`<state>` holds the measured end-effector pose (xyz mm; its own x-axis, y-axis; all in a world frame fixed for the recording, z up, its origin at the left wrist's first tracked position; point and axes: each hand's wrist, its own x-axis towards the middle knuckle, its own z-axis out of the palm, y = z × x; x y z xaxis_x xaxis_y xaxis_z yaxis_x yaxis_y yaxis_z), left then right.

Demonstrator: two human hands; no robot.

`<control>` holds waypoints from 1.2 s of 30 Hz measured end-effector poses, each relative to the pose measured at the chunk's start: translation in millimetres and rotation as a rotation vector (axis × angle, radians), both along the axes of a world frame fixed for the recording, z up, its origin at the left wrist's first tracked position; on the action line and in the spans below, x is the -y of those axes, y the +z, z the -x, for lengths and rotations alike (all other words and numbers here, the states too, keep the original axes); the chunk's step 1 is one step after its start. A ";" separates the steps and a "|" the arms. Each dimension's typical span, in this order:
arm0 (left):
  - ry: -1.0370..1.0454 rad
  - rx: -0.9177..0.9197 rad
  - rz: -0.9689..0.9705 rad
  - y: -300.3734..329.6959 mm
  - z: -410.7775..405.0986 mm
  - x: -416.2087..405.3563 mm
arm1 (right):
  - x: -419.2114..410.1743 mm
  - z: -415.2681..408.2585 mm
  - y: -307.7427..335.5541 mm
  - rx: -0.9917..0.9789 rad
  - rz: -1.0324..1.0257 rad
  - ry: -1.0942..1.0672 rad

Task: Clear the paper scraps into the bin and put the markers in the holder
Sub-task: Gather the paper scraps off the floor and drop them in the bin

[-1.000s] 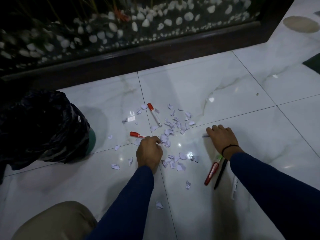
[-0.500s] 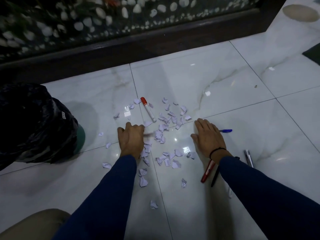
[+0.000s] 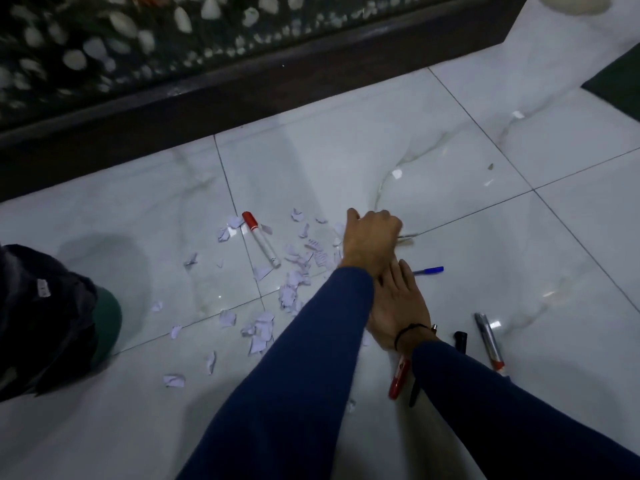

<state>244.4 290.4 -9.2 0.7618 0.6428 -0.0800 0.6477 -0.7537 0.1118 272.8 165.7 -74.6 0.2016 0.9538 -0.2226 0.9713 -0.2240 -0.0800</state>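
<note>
Torn white paper scraps [image 3: 294, 289] lie scattered on the tiled floor [image 3: 450, 220]. My left hand [image 3: 372, 237] is a closed fist at the right edge of the scraps, and a pale, blurred marker tip sticks out of its right side. Its forearm crosses over my right hand [image 3: 401, 306], which lies flat on the floor with fingers spread and holds nothing. A white marker with a red cap [image 3: 260, 242] lies among the scraps. A blue pen [image 3: 428, 270], a red marker [image 3: 398, 377] and a silver marker [image 3: 488, 341] lie near my right wrist. No holder is in view.
A bin lined with a black bag [image 3: 52, 323] stands at the left edge, its green rim showing. A dark wooden ledge [image 3: 242, 95] with a bed of white pebbles behind it runs along the back. A black pen cap [image 3: 460, 341] lies beside the silver marker.
My left hand left the floor at the left of the scraps, closed into a fist and swung right across my right hand. The red-capped marker that lay under it is gone from the floor.
</note>
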 end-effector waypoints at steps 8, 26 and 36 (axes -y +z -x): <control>-0.142 0.040 0.065 -27.9 -39.4 -14.2 | -3.2 0.8 13.0 -0.038 -0.133 -0.021; 0.044 -0.036 0.172 -60.2 147.0 40.1 | -1.4 0.3 -2.2 0.000 -0.024 -0.052; 0.338 0.164 0.225 -22.7 115.8 -84.8 | -2.0 1.2 -3.2 0.042 -0.034 -0.043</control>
<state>128.6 375.2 -31.9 0.5255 0.8388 -0.1424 0.8140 -0.4470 0.3710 271.6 167.7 -77.8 0.2509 0.9510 -0.1807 0.9636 -0.2631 -0.0472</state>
